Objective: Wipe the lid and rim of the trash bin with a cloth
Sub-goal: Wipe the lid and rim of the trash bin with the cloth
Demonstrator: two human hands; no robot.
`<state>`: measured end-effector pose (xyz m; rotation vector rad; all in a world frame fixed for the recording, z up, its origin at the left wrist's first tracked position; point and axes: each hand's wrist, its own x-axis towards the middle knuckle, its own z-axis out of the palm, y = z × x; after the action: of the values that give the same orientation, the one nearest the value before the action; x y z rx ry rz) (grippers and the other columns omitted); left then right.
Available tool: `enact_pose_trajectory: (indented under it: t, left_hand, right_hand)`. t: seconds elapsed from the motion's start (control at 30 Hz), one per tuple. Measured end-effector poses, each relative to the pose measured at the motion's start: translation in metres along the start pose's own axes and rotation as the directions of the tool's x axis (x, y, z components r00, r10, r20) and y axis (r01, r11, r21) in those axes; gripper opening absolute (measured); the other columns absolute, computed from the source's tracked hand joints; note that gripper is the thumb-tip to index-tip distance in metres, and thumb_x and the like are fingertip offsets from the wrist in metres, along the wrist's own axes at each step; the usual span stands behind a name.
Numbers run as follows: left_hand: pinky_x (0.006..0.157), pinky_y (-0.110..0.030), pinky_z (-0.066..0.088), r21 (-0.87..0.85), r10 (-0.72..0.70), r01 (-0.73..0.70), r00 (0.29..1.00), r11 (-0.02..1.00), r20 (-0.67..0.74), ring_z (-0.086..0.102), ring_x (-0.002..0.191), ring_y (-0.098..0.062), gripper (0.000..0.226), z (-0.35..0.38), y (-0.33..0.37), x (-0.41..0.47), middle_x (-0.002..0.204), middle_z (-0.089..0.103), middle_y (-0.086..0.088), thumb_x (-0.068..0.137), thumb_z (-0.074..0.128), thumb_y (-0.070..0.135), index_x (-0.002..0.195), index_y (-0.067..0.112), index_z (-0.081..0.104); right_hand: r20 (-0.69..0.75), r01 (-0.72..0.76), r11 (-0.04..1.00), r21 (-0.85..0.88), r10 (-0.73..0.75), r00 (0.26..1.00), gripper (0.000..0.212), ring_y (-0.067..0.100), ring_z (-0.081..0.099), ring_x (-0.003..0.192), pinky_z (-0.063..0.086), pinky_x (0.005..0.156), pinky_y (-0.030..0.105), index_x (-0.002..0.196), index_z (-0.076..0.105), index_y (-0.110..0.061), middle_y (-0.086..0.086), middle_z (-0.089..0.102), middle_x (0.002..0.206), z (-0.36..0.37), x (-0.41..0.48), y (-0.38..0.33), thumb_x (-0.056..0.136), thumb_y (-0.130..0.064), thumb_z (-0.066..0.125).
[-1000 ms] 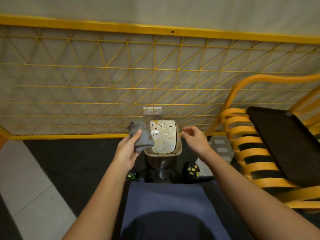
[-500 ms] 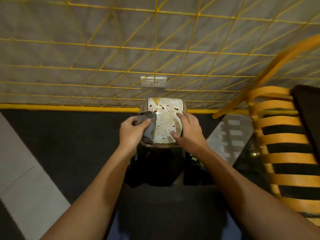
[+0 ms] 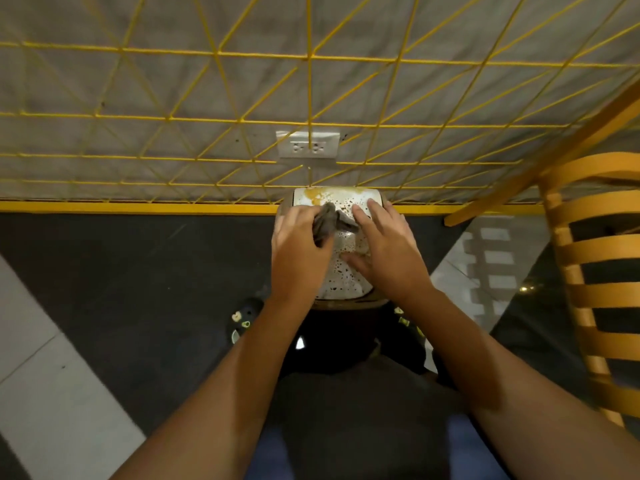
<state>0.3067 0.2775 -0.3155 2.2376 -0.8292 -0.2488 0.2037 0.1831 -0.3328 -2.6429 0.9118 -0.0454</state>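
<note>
Head cam looks straight down on the trash bin [image 3: 341, 302], which stands on dark floor [image 3: 138, 289] right against the wall, between the person's shoes: left shoe [image 3: 242, 320] w/ small charms on it, right shoe [image 3: 403, 318] mostly hidden behind the forearm. Bin's white lid [image 3: 341, 275] is closed & flat on top, speckled w/ brown spots all over and a bigger orange-brown smear at the far edge. Brownish rim shows at the near edge and a bit on the sides.

Left hand [image 3: 299, 247] has fingers curled round a grey cloth [image 3: 329, 221], bunched up, touching the lid's far-left part. Right hand [image 3: 384, 251] lies flat on the lid's right half, fingers straight & spread, thumb across the middle, grasping nothing. Cloth sits between both hands, its loose end just beside the right index finger.

Behind the bin: yellow wire grid [image 3: 214, 55] over a grey wall, white power outlet [image 3: 307, 144] directly above the lid, yellow baseboard strip [image 3: 138, 207]. Orange slatted chair [image 3: 595, 258] at right, well apart from the bin
</note>
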Motion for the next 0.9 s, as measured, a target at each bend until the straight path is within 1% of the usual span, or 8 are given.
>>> enact_pose_trajectory:
  t: [0.1,0.17,0.23,0.4,0.53,0.63,0.77,0.9]
  left_hand:
    - [0.091,-0.030,0.037,0.066,0.023,-0.024,1.000,0.998,0.018,0.047,0.104,-0.020,0.028,0.003,-0.002,0.003,0.106,0.059,-0.003,0.083,0.064,0.024,0.108,0.012,0.061]
    - [0.088,-0.032,0.038,0.092,0.039,-0.043,0.999,0.995,0.038,0.048,0.103,-0.023,0.026,0.002,-0.004,0.006,0.105,0.059,-0.007,0.083,0.064,0.020,0.105,0.008,0.060]
    - [0.082,-0.029,0.037,0.066,0.016,-0.017,1.000,0.998,0.025,0.048,0.103,-0.026,0.025,0.000,-0.006,0.010,0.105,0.058,-0.011,0.082,0.064,0.015,0.104,0.005,0.059]
    - [0.076,-0.025,0.035,-0.094,-0.193,0.187,0.979,0.978,-0.063,0.050,0.099,-0.025,0.019,-0.001,-0.009,0.018,0.100,0.054,-0.007,0.079,0.062,0.009,0.098,0.006,0.058]
    - [0.073,-0.012,0.027,-0.015,-0.059,0.059,0.998,0.998,-0.038,0.054,0.096,-0.021,0.021,0.011,0.003,0.006,0.098,0.062,-0.007,0.081,0.065,0.015,0.101,0.008,0.062]
    - [0.074,-0.014,0.030,0.006,0.001,-0.001,1.000,1.000,-0.010,0.054,0.097,-0.022,0.022,0.011,0.003,0.008,0.101,0.063,-0.007,0.082,0.063,0.014,0.104,0.007,0.063]
    - [0.073,-0.024,0.034,-0.061,-0.148,0.142,0.982,0.988,-0.114,0.054,0.093,-0.027,0.022,-0.005,-0.014,0.022,0.097,0.061,-0.012,0.080,0.060,0.010,0.101,0.003,0.062]
    - [0.077,-0.019,0.034,-0.099,-0.197,0.186,0.972,0.978,-0.126,0.054,0.098,-0.025,0.025,-0.005,-0.012,0.017,0.101,0.063,-0.011,0.080,0.062,0.008,0.105,0.005,0.063]
  right_hand:
    - [-0.009,-0.001,1.000,0.003,0.001,1.000,0.075,0.030,0.014,0.144,0.011,0.116,0.047,0.143,0.030,-0.019,0.008,0.028,0.152,0.003,0.001,0.002,0.081,-0.041,0.065]
    - [-0.022,-0.005,1.000,-0.007,0.005,1.000,0.075,0.029,0.015,0.144,0.010,0.116,0.047,0.143,0.030,-0.021,0.007,0.029,0.152,0.005,0.001,0.003,0.080,-0.043,0.065]
    - [-0.032,-0.013,1.000,-0.015,0.012,0.999,0.075,0.028,0.015,0.144,0.008,0.116,0.047,0.143,0.030,-0.023,0.005,0.029,0.152,0.007,0.000,0.004,0.080,-0.045,0.064]
    - [-0.047,-0.012,1.000,-0.003,0.012,0.999,0.076,0.029,0.017,0.143,0.006,0.116,0.048,0.144,0.030,-0.025,0.005,0.029,0.152,0.010,0.000,0.006,0.080,-0.047,0.064]
    - [-0.046,-0.030,1.000,-0.002,0.030,0.999,0.076,0.029,0.016,0.143,0.005,0.116,0.047,0.144,0.030,-0.024,0.005,0.029,0.152,0.011,0.001,0.006,0.079,-0.045,0.065]
    - [-0.055,-0.023,0.999,-0.027,0.021,0.998,0.076,0.029,0.015,0.144,0.003,0.116,0.047,0.144,0.029,-0.026,0.003,0.029,0.152,0.011,0.000,0.007,0.080,-0.048,0.063]
    - [-0.062,-0.013,0.999,-0.031,0.011,0.998,0.076,0.029,0.015,0.144,0.002,0.116,0.047,0.144,0.029,-0.026,0.003,0.028,0.152,0.012,-0.001,0.006,0.080,-0.049,0.062]
    - [-0.060,-0.013,1.000,-0.027,0.011,0.998,0.076,0.030,0.015,0.144,0.002,0.116,0.047,0.144,0.029,-0.025,0.004,0.028,0.152,0.012,0.001,0.008,0.080,-0.048,0.063]
